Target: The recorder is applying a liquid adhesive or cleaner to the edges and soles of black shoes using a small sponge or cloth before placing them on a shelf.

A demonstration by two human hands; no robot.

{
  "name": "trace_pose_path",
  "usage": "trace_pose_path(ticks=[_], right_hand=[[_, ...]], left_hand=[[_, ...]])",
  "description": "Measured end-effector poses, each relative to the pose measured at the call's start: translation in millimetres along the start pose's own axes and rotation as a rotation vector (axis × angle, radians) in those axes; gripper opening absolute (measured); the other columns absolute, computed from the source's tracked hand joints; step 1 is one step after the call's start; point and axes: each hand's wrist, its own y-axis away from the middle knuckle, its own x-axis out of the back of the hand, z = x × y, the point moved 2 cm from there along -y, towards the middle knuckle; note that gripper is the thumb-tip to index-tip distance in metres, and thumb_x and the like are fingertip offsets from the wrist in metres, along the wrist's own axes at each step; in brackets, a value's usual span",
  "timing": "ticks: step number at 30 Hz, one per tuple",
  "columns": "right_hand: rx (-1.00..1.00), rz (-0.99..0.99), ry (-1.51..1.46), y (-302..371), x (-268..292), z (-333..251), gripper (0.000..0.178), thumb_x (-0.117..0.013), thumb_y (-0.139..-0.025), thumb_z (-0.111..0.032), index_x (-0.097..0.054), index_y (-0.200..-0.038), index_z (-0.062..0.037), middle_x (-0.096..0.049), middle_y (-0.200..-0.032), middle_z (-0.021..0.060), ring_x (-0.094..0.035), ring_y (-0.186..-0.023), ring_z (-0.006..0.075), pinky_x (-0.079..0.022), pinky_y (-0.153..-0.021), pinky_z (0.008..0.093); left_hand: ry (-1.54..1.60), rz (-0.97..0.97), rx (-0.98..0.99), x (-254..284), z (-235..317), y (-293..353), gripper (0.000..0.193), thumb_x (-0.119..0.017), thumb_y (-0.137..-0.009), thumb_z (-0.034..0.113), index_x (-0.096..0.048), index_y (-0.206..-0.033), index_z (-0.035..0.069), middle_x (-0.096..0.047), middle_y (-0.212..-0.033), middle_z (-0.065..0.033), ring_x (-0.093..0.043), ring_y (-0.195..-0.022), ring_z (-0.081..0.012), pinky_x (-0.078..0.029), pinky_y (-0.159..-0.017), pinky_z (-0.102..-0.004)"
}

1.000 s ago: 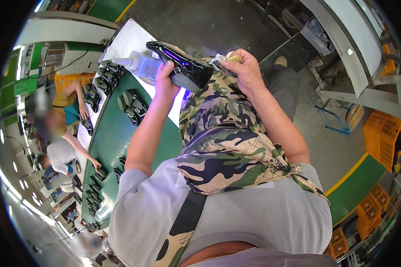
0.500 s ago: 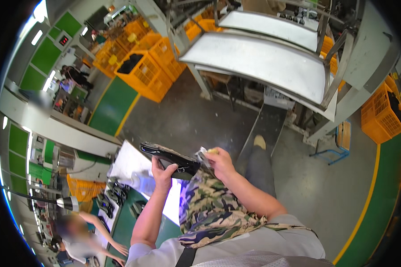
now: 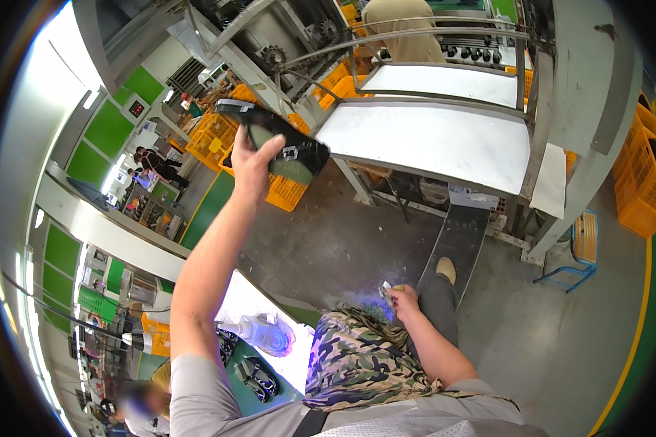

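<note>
My left hand (image 3: 253, 166) is raised at upper left, its fingers and thumb closed round a black shoe (image 3: 307, 151) with a small buckle. The shoe's greenish inside faces me and its sole end points up and left. Lower down, beside my camouflage apron (image 3: 353, 357), my right hand (image 3: 405, 301) pinches a small crumpled whitish and yellow piece (image 3: 385, 288), perhaps a cloth; its kind is not clear. To the left of the apron, a translucent bottle (image 3: 266, 333) lies on a white, purple-lit surface (image 3: 297, 364).
A pair of dark shoes (image 3: 256, 379) rests on a green mat at lower left. White sloping rack shelves (image 3: 430, 138) stand ahead, and a long black plank (image 3: 455, 247) lies by my foot. Orange crates (image 3: 638, 175) and a blue-legged stool (image 3: 579, 247) are at right. Co-workers are farther off.
My left hand has lifted the shoe up and forward, away from my lap. My right hand has parted from the shoe and dropped to the right, still pinching the crumpled piece. My view has shifted.
</note>
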Motion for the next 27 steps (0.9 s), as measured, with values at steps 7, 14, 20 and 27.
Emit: trace_pose_path(ticks=[7,14,20,27], right_hand=[[0.071,-0.078,-0.044,-33,9,1,0.02,-0.073,-0.08,-0.005,-0.055,-0.086,-0.0101,-0.061,-0.074,0.0017,-0.056,-0.06,0.0124,-0.041,-0.049,0.028],[0.058,-0.027,-0.075,-32,-1,-7,0.022,-0.078,-0.077,-0.009,-0.056,-0.081,-0.0102,-0.057,-0.07,-0.0015,-0.051,-0.057,0.0099,-0.037,-0.05,0.0265],[0.027,-0.083,-0.088,-38,-2,-3,0.021,-0.075,-0.081,-0.005,-0.056,-0.088,-0.0094,-0.057,-0.078,-0.0017,-0.054,-0.066,0.0104,-0.04,-0.058,0.0261],[0.054,-0.068,-0.064,-27,-10,-6,0.022,-0.074,-0.079,-0.003,-0.055,-0.089,-0.0088,-0.057,-0.077,-0.0015,-0.051,-0.061,0.0092,-0.039,-0.054,0.0247]], left_hand=[[-0.493,-0.089,-0.087,-47,-42,-87,0.077,-0.086,-0.07,0.014,-0.045,-0.132,-0.006,-0.067,-0.109,-0.0151,-0.065,-0.098,-0.0219,-0.053,-0.087,-0.032],[-1.188,-0.224,-0.262,-68,-117,-143,0.095,-0.087,-0.066,0.032,-0.04,-0.142,-0.001,-0.065,-0.121,-0.0218,-0.064,-0.111,-0.0329,-0.05,-0.097,-0.0376],[-1.374,-0.329,-0.251,-82,-182,-170,0.09,-0.085,-0.063,0.037,-0.048,-0.14,0.008,-0.066,-0.119,-0.0182,-0.064,-0.111,-0.0319,-0.049,-0.096,-0.0382],[-1.536,-0.294,0.117,-58,-249,-174,0.062,-0.077,-0.072,0.033,-0.058,-0.124,0.004,-0.067,-0.114,-0.0196,-0.064,-0.107,-0.0338,-0.052,-0.092,-0.0423]])
